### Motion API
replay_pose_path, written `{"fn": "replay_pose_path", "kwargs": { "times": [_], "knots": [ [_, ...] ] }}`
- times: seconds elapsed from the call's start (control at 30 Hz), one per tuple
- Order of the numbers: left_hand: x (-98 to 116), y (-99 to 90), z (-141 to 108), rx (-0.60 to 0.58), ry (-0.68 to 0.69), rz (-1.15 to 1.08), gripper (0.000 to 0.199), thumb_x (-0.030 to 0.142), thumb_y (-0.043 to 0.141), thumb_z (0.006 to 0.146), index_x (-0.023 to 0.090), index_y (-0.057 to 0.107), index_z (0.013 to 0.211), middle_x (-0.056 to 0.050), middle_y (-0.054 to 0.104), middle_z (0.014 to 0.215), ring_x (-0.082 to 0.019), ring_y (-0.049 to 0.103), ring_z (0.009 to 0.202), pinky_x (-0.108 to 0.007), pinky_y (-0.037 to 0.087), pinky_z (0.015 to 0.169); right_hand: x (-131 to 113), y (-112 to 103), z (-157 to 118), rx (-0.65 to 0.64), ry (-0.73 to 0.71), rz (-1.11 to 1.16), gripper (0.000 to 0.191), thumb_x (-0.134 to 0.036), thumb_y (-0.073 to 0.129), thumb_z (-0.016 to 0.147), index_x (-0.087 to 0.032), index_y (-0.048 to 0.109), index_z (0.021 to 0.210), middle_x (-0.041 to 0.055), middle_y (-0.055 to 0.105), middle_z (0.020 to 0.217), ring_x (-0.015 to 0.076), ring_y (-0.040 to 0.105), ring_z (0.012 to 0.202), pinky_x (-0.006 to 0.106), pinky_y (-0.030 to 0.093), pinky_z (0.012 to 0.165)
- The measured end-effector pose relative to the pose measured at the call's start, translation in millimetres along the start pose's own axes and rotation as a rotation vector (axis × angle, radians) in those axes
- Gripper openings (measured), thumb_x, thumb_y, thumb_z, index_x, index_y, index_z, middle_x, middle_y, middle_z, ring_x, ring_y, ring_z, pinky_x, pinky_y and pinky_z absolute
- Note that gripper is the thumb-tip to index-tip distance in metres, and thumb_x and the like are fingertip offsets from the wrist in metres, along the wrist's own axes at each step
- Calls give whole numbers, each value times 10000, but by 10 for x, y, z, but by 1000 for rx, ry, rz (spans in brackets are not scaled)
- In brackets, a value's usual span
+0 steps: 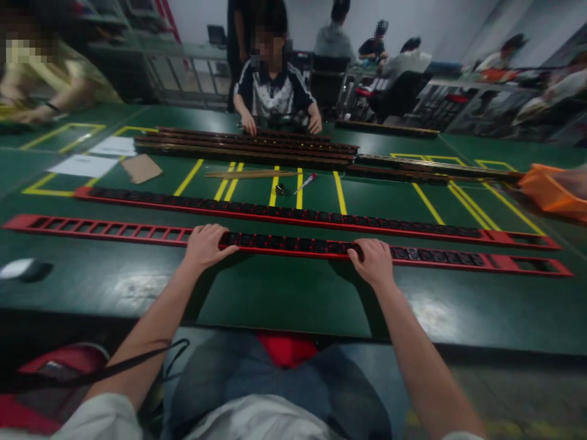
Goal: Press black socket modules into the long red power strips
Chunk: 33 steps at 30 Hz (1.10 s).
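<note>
A long red frame [293, 251] lies across the table in front of me. Black pieces fill its slots from the middle toward the right, while the slots left of my left hand are bare. My left hand [207, 245] grips this frame left of its middle, fingers over the far edge and thumb on the near side. Farther right, my right hand [373, 260] is wrapped round the same frame in a similar way. Just beyond lies a second red frame [275, 212], lined with black pieces along most of its length.
Dark long bars [247, 150] are stacked across the table, with a person's hands behind them. A screwdriver [306, 182], a small black part [280, 190], a cardboard piece [142, 168] and white papers [82, 165] lie nearer. An orange bin [554, 190] stands right; a white object [18, 269] lies left.
</note>
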<state>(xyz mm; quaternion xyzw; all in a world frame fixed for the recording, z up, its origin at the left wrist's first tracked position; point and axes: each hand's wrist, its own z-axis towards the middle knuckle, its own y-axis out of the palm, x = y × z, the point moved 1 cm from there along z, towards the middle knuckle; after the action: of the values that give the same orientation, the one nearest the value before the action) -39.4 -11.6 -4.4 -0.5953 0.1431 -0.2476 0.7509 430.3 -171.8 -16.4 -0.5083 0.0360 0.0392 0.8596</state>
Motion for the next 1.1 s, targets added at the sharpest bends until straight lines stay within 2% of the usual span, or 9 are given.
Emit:
{"fn": "replay_pose_path", "kwargs": {
  "times": [0.17,0.33,0.4,0.47,0.57,0.63,0.7,0.87,1.1],
  "knots": [
    [-25,32,-4,2,9,-11,587,711,692,843,199,693,1130,-143,738,1136,-358,650,1100,-489,426,983,-10,33,49,2,-4,-67,337,-423,500,1034,-172,719,1085,132,762,1085,310,619,1034,428,390,887],
    [-22,29,-59,4,38,-38,605,751,718,807,212,698,1080,-138,743,1106,-359,659,1075,-470,429,937,-46,2,70,6,53,-147,389,-362,406,1077,-206,700,876,108,749,906,278,607,913,405,373,812],
    [-11,11,-85,-5,61,-34,621,762,721,800,215,696,1091,-136,746,1111,-359,664,1069,-465,433,926,-50,-37,54,-24,39,-176,413,-365,387,1086,-209,693,857,110,738,893,275,606,898,403,376,800],
    [2,-15,-104,-20,68,-13,622,753,726,804,216,693,1116,-135,746,1126,-361,669,1074,-463,437,928,-34,-90,27,-111,-13,-177,393,-393,402,1084,-205,707,924,120,736,954,288,617,940,408,396,805],
    [20,-60,-117,-62,72,38,617,711,737,825,203,684,1171,-141,739,1154,-368,672,1094,-465,450,927,37,-183,0,-283,-106,-119,349,-455,495,1048,-194,700,1155,137,726,1119,321,638,1048,430,451,848],
    [28,-86,-118,-94,95,68,632,689,745,832,202,672,1227,-145,731,1183,-375,669,1113,-470,458,928,97,-241,12,-368,-146,-87,424,-487,590,1000,-196,655,1301,147,708,1221,341,645,1098,452,484,884],
    [31,-100,-112,-120,122,88,639,677,746,837,215,660,1270,-145,723,1203,-379,662,1133,-474,463,935,139,-285,51,-431,-175,-82,503,-487,667,952,-205,621,1367,154,693,1268,355,646,1125,471,508,905],
    [16,-72,-83,-152,134,125,553,664,706,874,222,684,1206,-146,723,1177,-375,664,1115,-461,477,916,142,-322,162,-520,-205,-48,456,-433,755,893,-200,654,1271,150,691,1199,353,661,1106,478,552,915],
    [-61,-50,-89,-94,156,118,574,734,652,872,203,716,1079,-168,734,1079,-381,688,1043,-468,494,881,216,-362,196,-495,-224,22,422,-406,760,890,-185,662,1235,159,706,1207,353,669,1117,478,555,899]
  ]
}}
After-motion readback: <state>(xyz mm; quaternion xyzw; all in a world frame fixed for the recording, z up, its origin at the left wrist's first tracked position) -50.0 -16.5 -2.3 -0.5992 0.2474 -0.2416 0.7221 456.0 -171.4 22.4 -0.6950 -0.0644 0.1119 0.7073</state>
